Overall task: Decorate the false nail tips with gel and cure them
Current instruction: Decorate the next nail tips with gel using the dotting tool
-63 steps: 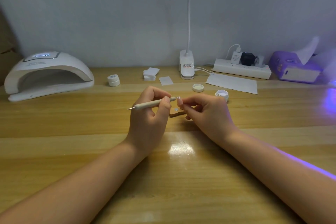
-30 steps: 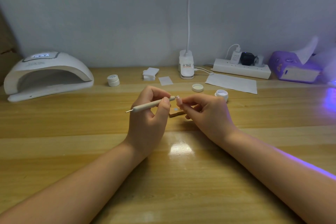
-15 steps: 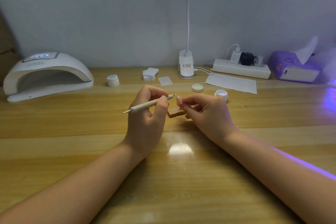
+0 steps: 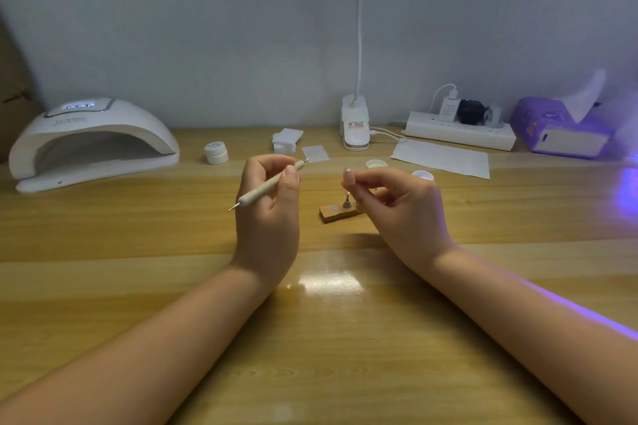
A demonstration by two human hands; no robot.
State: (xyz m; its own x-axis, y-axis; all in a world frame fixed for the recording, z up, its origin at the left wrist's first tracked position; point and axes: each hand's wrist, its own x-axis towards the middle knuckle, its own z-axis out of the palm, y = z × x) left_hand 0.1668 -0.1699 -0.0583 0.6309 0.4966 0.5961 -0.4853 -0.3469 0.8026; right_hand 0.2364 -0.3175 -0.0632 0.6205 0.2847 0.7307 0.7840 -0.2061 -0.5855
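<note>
Dotting tool (image 4: 268, 187) gripped in left hand (image 4: 267, 217); right hand (image 4: 397, 207) fingers pinched above nail stand (image 4: 340, 212) mid-desk; pinched item can't be made out.

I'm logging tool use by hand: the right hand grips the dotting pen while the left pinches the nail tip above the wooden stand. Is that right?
Not quite: the hands are swapped. The head view shows the left hand gripping the dotting pen, while the right hand pinches the nail tip above the wooden stand.

Wooden table (image 4: 138, 286) bears nail lamp (image 4: 93, 141), jars (image 4: 216, 152).
</note>
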